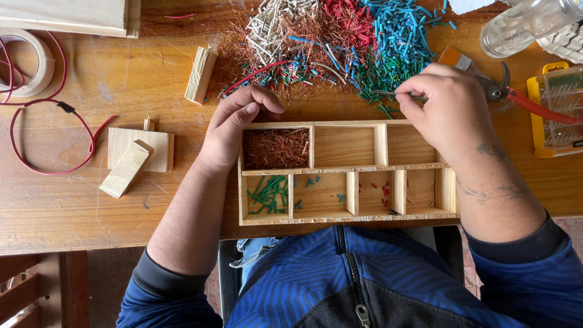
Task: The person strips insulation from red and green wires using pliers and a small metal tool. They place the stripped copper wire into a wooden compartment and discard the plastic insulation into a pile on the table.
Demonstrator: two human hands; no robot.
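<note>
While a heap of cut wire sleeves (pixel 358 42) in white, red, blue and green, tangled with copper strands, fills the far middle of the table (pixel 79 212), a wooden sorting tray (pixel 346 173) sits at the near edge, straight before the person. Red-handled cutters (pixel 522 100) and a yellow parts case (pixel 555 109) lie near the far right corner, with a clear plastic bottle (pixel 525 24) beyond them. Toward the left edge rest a roll of tape (pixel 27 61), a looped red cable (pixel 54 140) and three small wood blocks: one (pixel 200 74) stands alone by the heap, and another (pixel 124 169) lies across a flat piece (pixel 155 149).

Nothing lies between either hand and the tray. The left hand (pixel 234 124) curls over the tray's far left corner, thumb on the rim, fingers bent toward the heap, gripping only the wood. The right hand (pixel 446 106) hovers above the tray's far right corner, fingers pinched shut on thin metal tweezers (pixel 395 94) whose tip points at the green pieces.

The tray has seven compartments: three in the far row, four in the near one. Copper strands (pixel 276 149) fill the far left one, green pieces (pixel 267 194) the near left; a few blue and red bits lie in the next two.
</note>
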